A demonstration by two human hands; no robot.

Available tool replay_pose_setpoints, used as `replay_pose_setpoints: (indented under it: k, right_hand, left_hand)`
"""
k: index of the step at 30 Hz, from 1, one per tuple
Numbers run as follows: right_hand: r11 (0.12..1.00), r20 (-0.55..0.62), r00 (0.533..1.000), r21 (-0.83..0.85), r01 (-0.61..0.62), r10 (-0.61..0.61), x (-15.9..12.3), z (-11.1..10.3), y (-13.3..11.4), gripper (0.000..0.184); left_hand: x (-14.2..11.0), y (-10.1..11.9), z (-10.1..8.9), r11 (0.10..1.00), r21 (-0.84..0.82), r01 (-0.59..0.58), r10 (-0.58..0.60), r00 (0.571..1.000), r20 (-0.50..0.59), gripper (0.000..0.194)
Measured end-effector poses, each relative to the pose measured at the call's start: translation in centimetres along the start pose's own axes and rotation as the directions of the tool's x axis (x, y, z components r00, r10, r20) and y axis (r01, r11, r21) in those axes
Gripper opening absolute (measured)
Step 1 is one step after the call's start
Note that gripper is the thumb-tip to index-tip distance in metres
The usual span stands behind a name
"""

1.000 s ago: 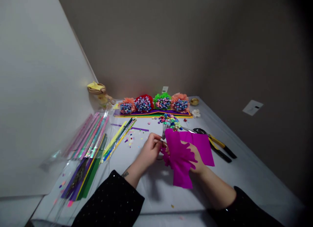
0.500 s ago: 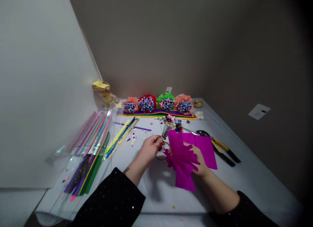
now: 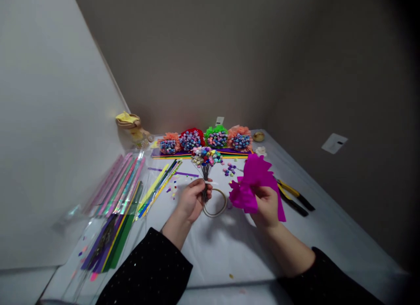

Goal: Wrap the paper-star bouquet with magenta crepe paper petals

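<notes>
Left hand (image 3: 192, 201) clenched around the stems of a small paper bouquet (image 3: 206, 158) at frame center, a thin loop (image 3: 214, 216) just below; right hand (image 3: 267, 205) pinching fringed magenta crepe paper (image 3: 252, 182) just to the right.

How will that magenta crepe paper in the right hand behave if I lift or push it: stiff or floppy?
Likely floppy: the magenta crepe paper bends and folds loosely around the right hand. It looks thin, so probably very light for its size. The narrow cut points along its edge could tear easily.
</notes>
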State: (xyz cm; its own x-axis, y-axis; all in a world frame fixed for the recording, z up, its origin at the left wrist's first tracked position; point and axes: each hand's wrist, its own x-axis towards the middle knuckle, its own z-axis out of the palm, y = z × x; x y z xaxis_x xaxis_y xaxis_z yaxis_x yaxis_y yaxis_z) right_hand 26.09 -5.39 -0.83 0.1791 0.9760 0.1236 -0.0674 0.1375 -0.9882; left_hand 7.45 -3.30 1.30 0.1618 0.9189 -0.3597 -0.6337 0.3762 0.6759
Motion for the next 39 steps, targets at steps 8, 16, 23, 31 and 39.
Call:
replay_pose_setpoints:
  k: [8, 16, 23, 31, 39]
  right_hand:
    - [0.998, -0.054, 0.998, 0.051, -0.031, 0.034, 0.9, 2.2, -0.5, 0.021]
    - [0.997, -0.009, 0.998, -0.050, -0.056, 0.056, 0.4, 3.3, 0.4, 0.026]
    - [0.999, -0.042, 0.999, -0.043, -0.032, 0.030, 0.4, 3.3, 0.6, 0.031]
    - [0.992, -0.112, 0.987, 0.041, 0.118, -0.113, -0.4, 3.6, 0.5, 0.020]
    - [0.986, -0.058, 0.987, 0.062, 0.155, -0.152, -0.3, 3.7, 1.3, 0.012]
  left_hand:
    - [-0.6, -0.8, 0.7, 0.995, -0.051, 0.089, -0.084, 0.992, 0.094, 0.013]
    - [-0.2, -2.7, 1.0, 0.999, -0.016, 0.036, -0.035, 0.996, 0.088, 0.032]
    - [0.0, -3.2, 1.0, 0.999, 0.005, -0.038, 0.037, 0.995, 0.088, 0.036]
    - [0.1, -4.3, 0.8, 1.000, 0.023, -0.018, 0.017, 0.999, 0.032, 0.041]
    - [-0.2, -4.5, 0.9, 0.995, 0.100, -0.006, 0.000, 0.998, 0.065, 0.033]
